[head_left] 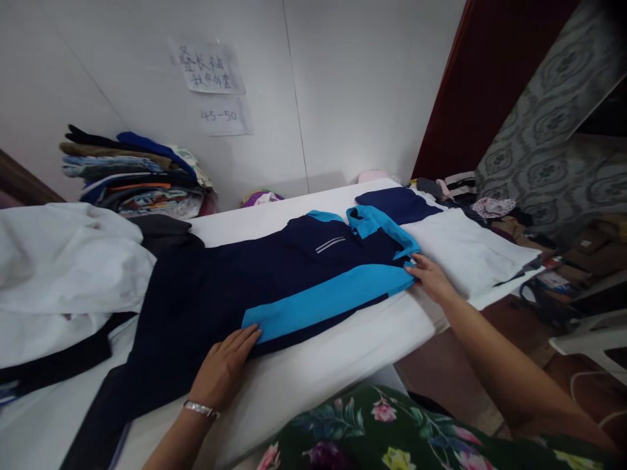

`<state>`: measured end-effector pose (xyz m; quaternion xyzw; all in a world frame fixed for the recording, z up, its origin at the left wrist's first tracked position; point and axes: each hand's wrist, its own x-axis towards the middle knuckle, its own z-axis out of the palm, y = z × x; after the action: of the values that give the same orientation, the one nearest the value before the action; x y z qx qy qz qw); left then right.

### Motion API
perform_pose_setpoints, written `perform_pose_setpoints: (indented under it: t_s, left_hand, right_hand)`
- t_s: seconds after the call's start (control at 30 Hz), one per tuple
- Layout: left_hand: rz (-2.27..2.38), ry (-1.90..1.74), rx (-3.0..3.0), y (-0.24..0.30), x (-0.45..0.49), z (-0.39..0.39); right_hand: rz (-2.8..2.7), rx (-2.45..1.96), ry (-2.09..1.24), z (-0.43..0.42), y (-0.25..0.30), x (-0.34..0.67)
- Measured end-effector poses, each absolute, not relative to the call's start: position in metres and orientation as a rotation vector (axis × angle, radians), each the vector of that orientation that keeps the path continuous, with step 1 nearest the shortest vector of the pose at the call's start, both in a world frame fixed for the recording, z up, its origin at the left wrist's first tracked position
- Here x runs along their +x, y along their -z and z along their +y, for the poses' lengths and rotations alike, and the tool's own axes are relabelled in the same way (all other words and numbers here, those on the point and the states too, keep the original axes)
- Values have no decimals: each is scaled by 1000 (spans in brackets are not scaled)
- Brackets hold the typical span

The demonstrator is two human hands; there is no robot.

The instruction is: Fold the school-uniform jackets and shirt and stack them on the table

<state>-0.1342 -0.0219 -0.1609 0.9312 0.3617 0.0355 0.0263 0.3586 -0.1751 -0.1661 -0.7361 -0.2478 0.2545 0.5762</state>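
Observation:
A navy long-sleeved polo shirt (274, 261) with a bright blue collar lies front up across the white table. Its near sleeve (323, 297), bright blue, is folded lengthwise over the body. My left hand (225, 365), a bracelet at its wrist, rests with fingers stretched flat on the end of that sleeve. At the shoulder beside the collar (385, 222), my right hand (431, 277) pinches the edge of the shirt between its fingers. The far sleeve is mostly hidden. Dark cloth extends to the table's near left edge.
A tall pile of folded clothes (142, 176) stands at the back left, behind a white garment (68, 261). White and navy folded clothes (470, 248) lie on the right end. Handwritten papers (208, 68) hang on the wall. A white plastic stool (592, 346) stands right.

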Motion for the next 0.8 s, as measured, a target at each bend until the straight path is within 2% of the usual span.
perform_pose_setpoints:
  t_s: [0.13,0.4,0.57,0.67,0.8]
  left_hand:
    - [1109,-83,2830,151,-139,-25]
    - [1095,-46,2753,155,-144,-35]
    - [1075,-102,2689,150,-153,-41]
    - [1024,-207,2703,142,-151,-45]
    - [1100,-272,2792,141,-130,-33]
  right_hand:
    - [-663,-1773,-369,-181,169,371]
    - [-817,-2138,-203,-197,211,387]
    - [-1138,-2320,130,-200,194,372]
    - [-1406,-2120,426,-189,164,338]
    - [-1752,-1750,401,-159,133,271]
